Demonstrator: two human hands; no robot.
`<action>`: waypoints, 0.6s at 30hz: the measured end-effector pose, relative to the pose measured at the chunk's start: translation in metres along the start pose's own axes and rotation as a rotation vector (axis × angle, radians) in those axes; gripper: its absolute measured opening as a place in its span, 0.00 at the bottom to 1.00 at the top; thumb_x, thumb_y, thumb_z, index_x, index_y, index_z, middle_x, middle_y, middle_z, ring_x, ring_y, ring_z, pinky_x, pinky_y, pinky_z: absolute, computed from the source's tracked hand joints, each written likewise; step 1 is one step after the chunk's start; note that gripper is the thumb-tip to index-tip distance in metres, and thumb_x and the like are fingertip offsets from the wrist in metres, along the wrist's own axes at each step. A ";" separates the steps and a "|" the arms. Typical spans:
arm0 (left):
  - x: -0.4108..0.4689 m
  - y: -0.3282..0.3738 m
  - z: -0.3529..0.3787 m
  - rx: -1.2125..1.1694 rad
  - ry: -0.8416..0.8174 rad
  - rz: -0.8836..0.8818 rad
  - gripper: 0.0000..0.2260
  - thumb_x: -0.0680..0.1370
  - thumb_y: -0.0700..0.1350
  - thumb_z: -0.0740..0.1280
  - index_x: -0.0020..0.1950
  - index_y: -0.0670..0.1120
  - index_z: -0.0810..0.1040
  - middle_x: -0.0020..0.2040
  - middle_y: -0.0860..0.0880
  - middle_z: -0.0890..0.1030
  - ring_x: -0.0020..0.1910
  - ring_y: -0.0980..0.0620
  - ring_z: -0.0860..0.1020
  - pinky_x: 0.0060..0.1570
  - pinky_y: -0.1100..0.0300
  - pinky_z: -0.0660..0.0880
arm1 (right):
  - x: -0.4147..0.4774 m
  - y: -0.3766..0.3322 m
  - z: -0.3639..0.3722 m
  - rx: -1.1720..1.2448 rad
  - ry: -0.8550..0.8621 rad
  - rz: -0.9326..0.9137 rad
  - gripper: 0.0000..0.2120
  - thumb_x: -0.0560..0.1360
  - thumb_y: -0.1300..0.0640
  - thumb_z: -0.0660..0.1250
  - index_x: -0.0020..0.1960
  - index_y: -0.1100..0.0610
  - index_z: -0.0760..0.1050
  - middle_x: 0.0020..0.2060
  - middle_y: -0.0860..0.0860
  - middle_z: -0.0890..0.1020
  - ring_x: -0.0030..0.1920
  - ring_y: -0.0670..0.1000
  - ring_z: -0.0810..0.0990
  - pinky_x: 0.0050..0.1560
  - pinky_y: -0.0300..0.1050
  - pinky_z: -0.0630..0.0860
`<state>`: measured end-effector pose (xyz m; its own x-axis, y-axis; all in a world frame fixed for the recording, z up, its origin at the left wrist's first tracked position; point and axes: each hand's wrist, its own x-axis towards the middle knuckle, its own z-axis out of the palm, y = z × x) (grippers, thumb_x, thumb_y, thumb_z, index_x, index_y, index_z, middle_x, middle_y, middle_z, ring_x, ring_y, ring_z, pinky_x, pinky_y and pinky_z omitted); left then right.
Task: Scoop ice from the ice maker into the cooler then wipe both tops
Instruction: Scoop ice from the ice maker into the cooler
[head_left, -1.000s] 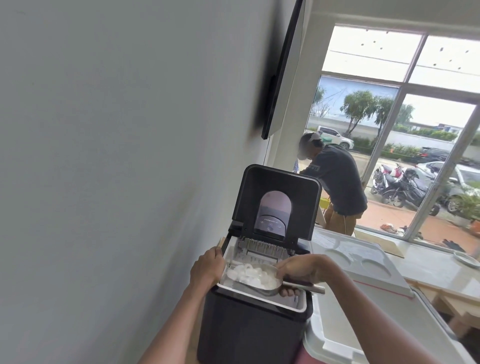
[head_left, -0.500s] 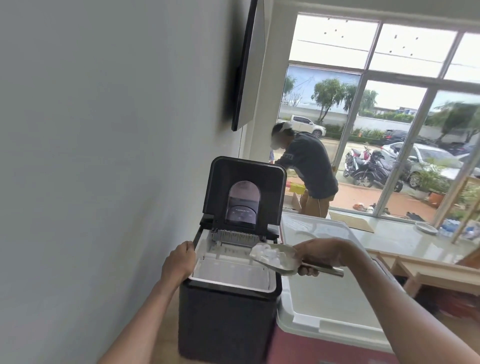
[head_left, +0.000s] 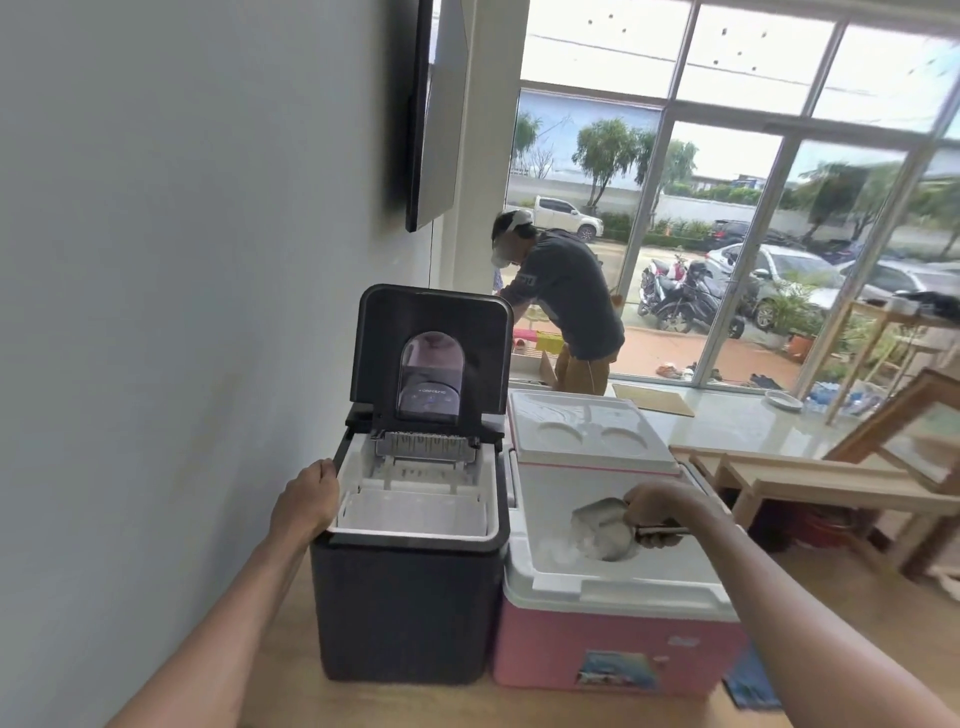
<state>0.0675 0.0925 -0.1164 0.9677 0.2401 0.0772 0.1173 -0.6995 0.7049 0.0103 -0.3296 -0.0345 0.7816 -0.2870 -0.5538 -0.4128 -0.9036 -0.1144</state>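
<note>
Lower centre of frame: black ice maker (head_left: 410, 597), lid (head_left: 431, 353) raised upright, white basket (head_left: 415, 514) exposed. Left hand (head_left: 304, 506): fingers curled over the maker's left rim, gripping it. Lower right: pink cooler (head_left: 618, 639), just beside the maker, its white top (head_left: 587, 431) swung open toward the back. Right hand (head_left: 657, 512): clamped on the handle of a metal scoop (head_left: 602, 525), bowl tilted down inside the cooler's opening, over ice (head_left: 582, 540). Hands well apart. Upper centre: dark screen (head_left: 431, 114) on the wall. Centre, behind: a person (head_left: 566, 312) bending by the window.
</note>
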 end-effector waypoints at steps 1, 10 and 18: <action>-0.001 0.000 0.000 0.002 0.000 0.001 0.15 0.82 0.47 0.47 0.44 0.45 0.70 0.58 0.38 0.78 0.54 0.38 0.74 0.53 0.48 0.69 | -0.004 -0.001 0.000 -0.011 0.033 -0.006 0.09 0.76 0.64 0.56 0.44 0.62 0.74 0.31 0.54 0.77 0.25 0.50 0.72 0.23 0.37 0.67; -0.007 0.007 -0.003 -0.014 -0.020 -0.012 0.18 0.83 0.48 0.47 0.50 0.42 0.73 0.60 0.39 0.77 0.57 0.38 0.74 0.54 0.49 0.68 | -0.039 -0.038 -0.041 -0.015 0.375 -0.238 0.12 0.79 0.59 0.58 0.59 0.58 0.76 0.31 0.54 0.80 0.24 0.49 0.75 0.23 0.37 0.71; -0.013 0.010 -0.005 -0.061 -0.037 -0.046 0.17 0.82 0.49 0.47 0.49 0.45 0.72 0.61 0.41 0.78 0.57 0.39 0.74 0.55 0.50 0.68 | -0.063 -0.152 -0.013 -0.066 0.383 -0.675 0.22 0.79 0.51 0.67 0.72 0.47 0.70 0.52 0.50 0.84 0.35 0.45 0.82 0.34 0.35 0.75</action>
<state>0.0549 0.0862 -0.1070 0.9693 0.2452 0.0184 0.1492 -0.6459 0.7487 0.0300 -0.1780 0.0281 0.9659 0.2525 -0.0571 0.2286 -0.9354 -0.2697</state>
